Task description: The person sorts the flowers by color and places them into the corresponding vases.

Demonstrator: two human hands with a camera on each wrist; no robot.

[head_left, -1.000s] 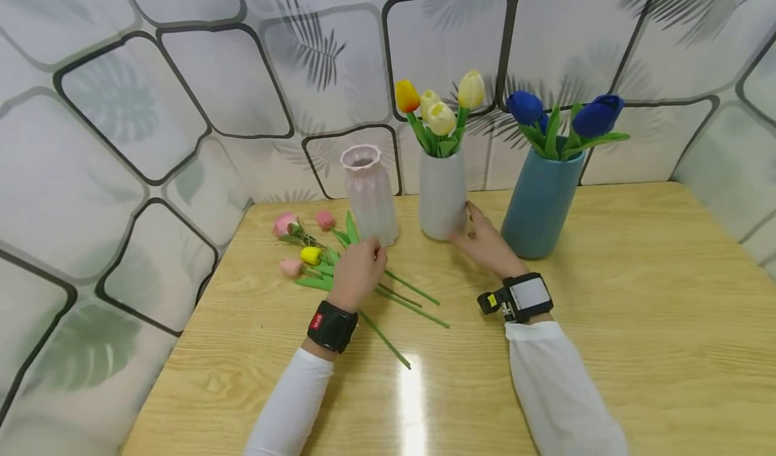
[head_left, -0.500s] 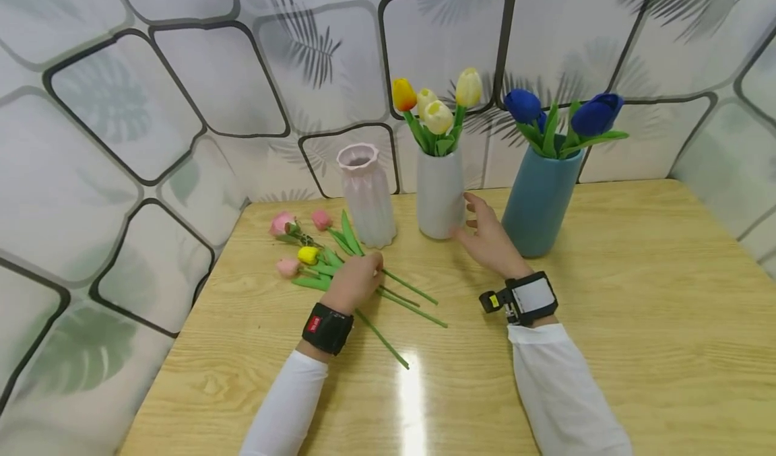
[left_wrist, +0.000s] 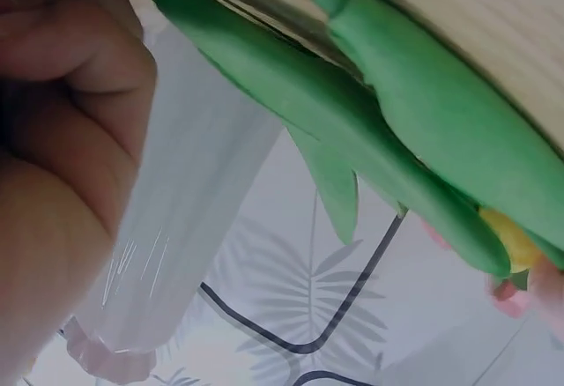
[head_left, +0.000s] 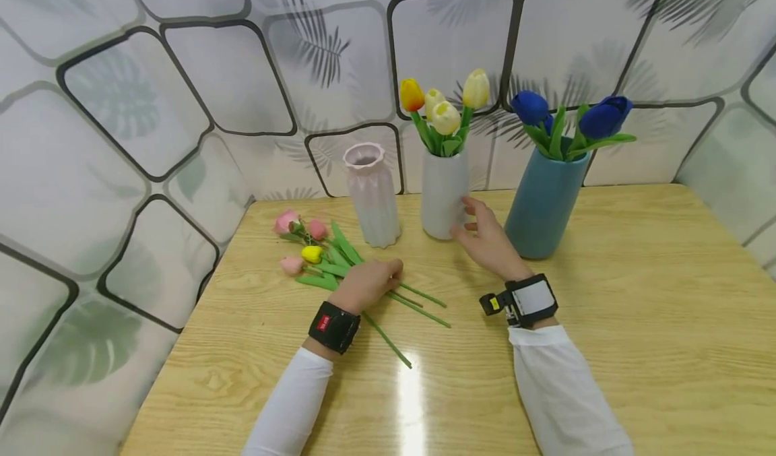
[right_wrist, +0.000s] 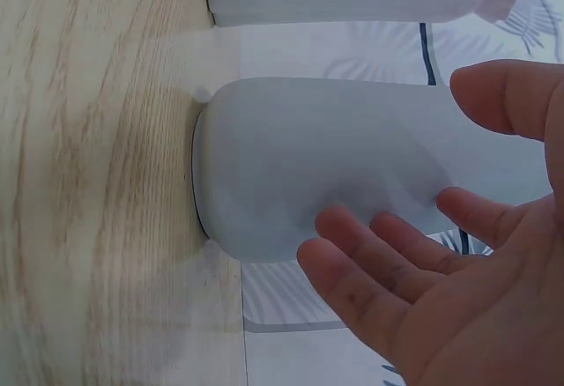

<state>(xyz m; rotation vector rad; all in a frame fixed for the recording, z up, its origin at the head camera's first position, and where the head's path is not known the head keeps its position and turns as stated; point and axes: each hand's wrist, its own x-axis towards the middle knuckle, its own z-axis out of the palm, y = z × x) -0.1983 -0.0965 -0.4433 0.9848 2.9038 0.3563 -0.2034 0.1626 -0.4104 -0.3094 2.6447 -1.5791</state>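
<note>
My left hand pinches the green stem of a pink tulip among the flowers lying on the table. Its curled fingers show at the edge of the left wrist view, with long green leaves beside them. A yellow tulip, a pale pink tulip and a pink rose lie around it. At the right side of the white vase, my right hand has its fingers spread loosely, fingertips right at the wall. Yellow and cream tulips stand in that vase.
A pale pink vase with a ruffled rim stands left of the white one, no flowers in it. To the right is a blue vase holding blue tulips. A patterned wall closes off the back of the wooden table.
My left hand has moved slightly down and right, and the pink tulip has shifted with it toward the yellow one. My right hand's fingers have loosened beside the white vase.
</note>
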